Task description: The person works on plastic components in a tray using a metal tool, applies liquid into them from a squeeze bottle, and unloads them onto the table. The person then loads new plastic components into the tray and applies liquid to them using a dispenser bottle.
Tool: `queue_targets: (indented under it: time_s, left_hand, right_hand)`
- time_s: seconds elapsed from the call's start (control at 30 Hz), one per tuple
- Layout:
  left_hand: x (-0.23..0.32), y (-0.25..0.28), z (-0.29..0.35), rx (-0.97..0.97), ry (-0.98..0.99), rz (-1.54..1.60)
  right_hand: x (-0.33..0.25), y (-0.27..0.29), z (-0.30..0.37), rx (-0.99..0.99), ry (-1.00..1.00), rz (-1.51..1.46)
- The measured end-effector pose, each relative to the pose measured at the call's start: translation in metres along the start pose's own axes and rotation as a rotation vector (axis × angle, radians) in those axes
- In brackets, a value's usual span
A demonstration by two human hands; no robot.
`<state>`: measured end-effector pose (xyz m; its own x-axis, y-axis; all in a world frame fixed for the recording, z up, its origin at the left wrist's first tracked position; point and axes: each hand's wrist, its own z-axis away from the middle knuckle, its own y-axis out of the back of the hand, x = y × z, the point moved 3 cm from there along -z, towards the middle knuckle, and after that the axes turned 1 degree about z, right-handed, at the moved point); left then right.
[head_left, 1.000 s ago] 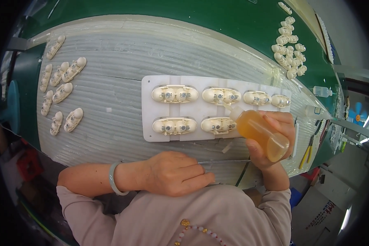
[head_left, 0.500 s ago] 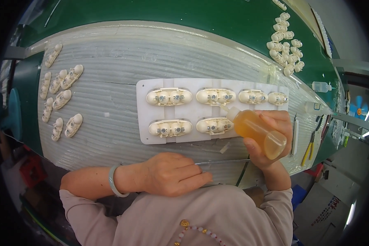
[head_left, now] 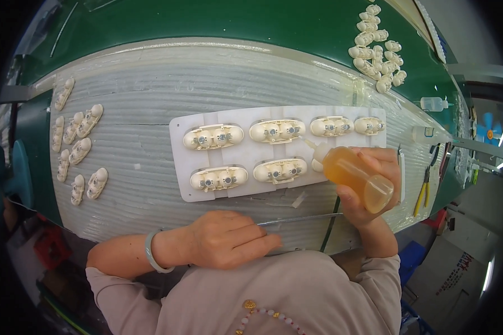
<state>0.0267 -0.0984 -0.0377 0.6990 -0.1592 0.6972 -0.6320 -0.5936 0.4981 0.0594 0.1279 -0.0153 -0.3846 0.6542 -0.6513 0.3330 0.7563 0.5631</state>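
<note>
My right hand (head_left: 369, 190) is wrapped round a translucent squeeze bottle (head_left: 355, 173) of amber liquid. The bottle is tilted, and its narrow nozzle points up-left, just past the right end of a cream oval part (head_left: 278, 131) in the far row. That part sits with several others like it, in two rows, on a white holding plate (head_left: 180, 159). The bottle hides part of the near row. Close to my body, my left hand (head_left: 226, 240) is closed with fingers curled. A thin grey rod (head_left: 302, 219) runs rightward from its fingers; whether they grip it is unclear.
Several loose cream parts (head_left: 80, 151) lie at the left on the ribbed mat (head_left: 145, 195), and a cluster (head_left: 377, 53) lies on the green surface at far right. Yellow-handled pliers (head_left: 422, 198) and small clear bottles (head_left: 433, 104) are at the right.
The bottle's nozzle has shifted rightward along the plate, from below the second far-row part to beyond its right end. The whole view has shifted slightly; my left hand keeps its pose.
</note>
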Motion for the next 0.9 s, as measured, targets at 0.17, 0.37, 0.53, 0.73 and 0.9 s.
queue_targets:
  time_s: [0.17,0.37,0.53,0.73,0.9]
  left_hand:
    - [0.000,0.000,-0.001,0.011,0.002,-0.009]
    - [0.000,0.000,-0.001,-0.004,0.001,0.011]
    - [0.000,0.001,-0.004,-0.011,-0.005,0.013]
    - [0.000,0.000,-0.004,-0.013,0.001,0.007]
    - [0.000,0.000,-0.002,-0.016,0.003,-0.004]
  right_hand:
    - [0.001,0.000,0.000,0.001,0.004,-0.001]
    - [0.002,0.005,0.002,0.043,-0.007,0.020]
    - [0.002,0.001,-0.001,0.022,0.003,0.013]
    - [0.003,0.014,0.001,0.035,-0.006,0.022]
    - [0.014,0.036,0.013,0.137,-0.018,-0.051]
